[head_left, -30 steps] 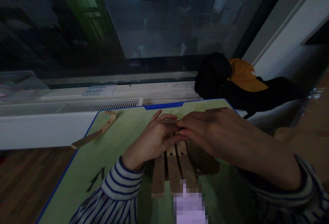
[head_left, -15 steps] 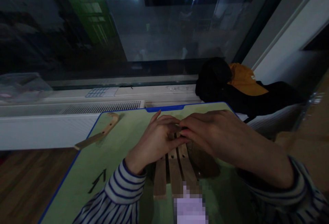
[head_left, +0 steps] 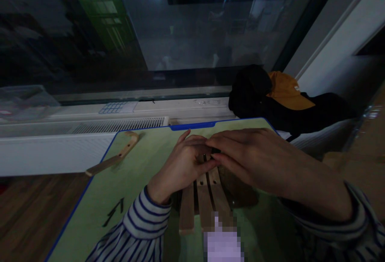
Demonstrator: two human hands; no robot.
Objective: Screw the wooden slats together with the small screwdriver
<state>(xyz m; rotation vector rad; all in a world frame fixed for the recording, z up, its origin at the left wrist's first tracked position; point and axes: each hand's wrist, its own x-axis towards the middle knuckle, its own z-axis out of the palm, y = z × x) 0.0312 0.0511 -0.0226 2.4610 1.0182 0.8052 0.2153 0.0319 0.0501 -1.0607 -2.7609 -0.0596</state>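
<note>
Three flat wooden slats [head_left: 205, 204] with dark screw holes lie side by side, their far ends covered by my hands. My left hand [head_left: 183, 161] is curled over those far ends, its thumb lying across the slats. Right beside it, my right hand [head_left: 249, 153] has thumb and forefinger pinched together, nearly touching my left fingers. A small dark bit shows at that pinch, too hidden to name. Under my right hand lies a dark brown, slightly shiny thing [head_left: 240, 193], mostly covered. Further left rests a separate bent wooden piece [head_left: 128, 147] with two holes, one end sticking out past the table edge.
The green tabletop [head_left: 150, 145] has a blue rim. Thin black pieces or marks [head_left: 114, 212] are at its left. Beyond it are a white radiator [head_left: 75, 145], a window sill, a clear plastic container [head_left: 27, 101], and an orange cap [head_left: 288, 89] on black fabric.
My right hand has shifted very slightly, and a small dark bit now shows between its fingers and my left hand. The slats and the bent piece stay put.
</note>
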